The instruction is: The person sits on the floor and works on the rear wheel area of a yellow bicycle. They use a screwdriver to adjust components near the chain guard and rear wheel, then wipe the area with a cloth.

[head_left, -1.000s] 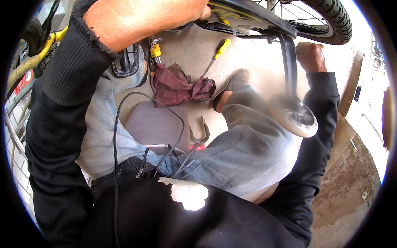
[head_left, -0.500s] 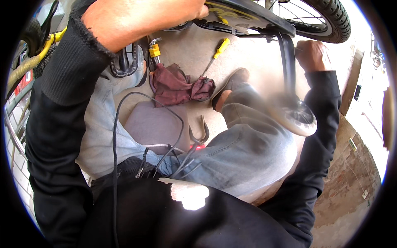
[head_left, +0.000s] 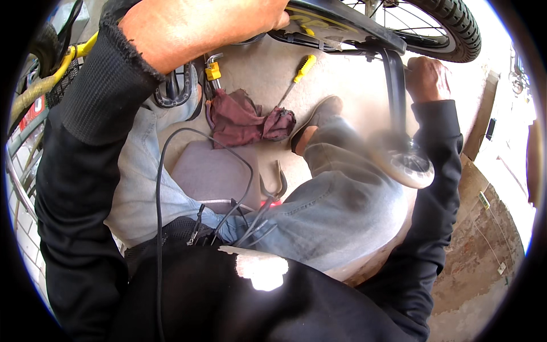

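Note:
At the top edge my left hand [head_left: 245, 23] is partly cut off by the frame. Its visible fingers curl closed against the dark chain guard [head_left: 342, 25] of a bicycle, and what they grip is hidden. Over on the right, my right hand [head_left: 427, 78] makes a fist beside the black bracket [head_left: 394, 85] of a training wheel. Whatever is inside that fist cannot be made out. The small training wheel [head_left: 419, 165] hangs at the bracket's lower end, above my knee, with a blurred patch over part of it. A bicycle wheel [head_left: 458, 28] with a knobbly tyre stands behind the bracket.
On the floor between my legs lie a dark red rag [head_left: 239, 117], a yellow-handled screwdriver [head_left: 305, 68] and a yellow hex key set [head_left: 213, 71]. A grey pad [head_left: 213, 171] is nearer me. Beside my left leg is a pedal [head_left: 174, 88]; a black cable [head_left: 159, 228] loops across.
My right hand and forearm have shifted slightly left. The bracket and training wheel have moved a little left as well. My left hand has edged slightly right.

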The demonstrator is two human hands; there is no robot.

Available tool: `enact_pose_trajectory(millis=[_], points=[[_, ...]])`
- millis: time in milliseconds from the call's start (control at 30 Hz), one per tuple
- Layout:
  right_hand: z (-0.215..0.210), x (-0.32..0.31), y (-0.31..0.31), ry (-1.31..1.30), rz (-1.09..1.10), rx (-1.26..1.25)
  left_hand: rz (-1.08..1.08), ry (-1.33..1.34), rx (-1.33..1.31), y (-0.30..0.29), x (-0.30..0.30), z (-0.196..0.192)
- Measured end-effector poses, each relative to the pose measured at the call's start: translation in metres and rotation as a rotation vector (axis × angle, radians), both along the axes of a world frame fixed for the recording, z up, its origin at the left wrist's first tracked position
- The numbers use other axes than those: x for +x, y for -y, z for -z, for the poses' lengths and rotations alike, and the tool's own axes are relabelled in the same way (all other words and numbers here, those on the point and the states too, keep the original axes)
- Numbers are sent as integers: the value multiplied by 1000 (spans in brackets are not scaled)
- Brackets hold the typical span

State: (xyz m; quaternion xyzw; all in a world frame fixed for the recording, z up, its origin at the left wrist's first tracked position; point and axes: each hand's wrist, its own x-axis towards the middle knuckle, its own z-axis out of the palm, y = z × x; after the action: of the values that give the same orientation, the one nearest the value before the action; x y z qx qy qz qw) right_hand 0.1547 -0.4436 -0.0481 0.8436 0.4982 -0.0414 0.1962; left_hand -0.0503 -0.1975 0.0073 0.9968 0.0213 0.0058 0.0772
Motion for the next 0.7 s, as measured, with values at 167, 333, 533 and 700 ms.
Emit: enact_pose_trajectory(millis=[167, 333, 533, 700], points=[[3, 2, -6, 44, -26, -33, -8, -14, -12, 0, 1, -1], [9, -2, -15, -65, 85, -76, -42, -54, -11, -1, -2, -3], [14, 6, 1, -139, 150, -13, -2, -76, -70, -1, 1, -5], [125, 39, 77, -250, 99, 451, 80, -52, -172, -7, 8, -3]])
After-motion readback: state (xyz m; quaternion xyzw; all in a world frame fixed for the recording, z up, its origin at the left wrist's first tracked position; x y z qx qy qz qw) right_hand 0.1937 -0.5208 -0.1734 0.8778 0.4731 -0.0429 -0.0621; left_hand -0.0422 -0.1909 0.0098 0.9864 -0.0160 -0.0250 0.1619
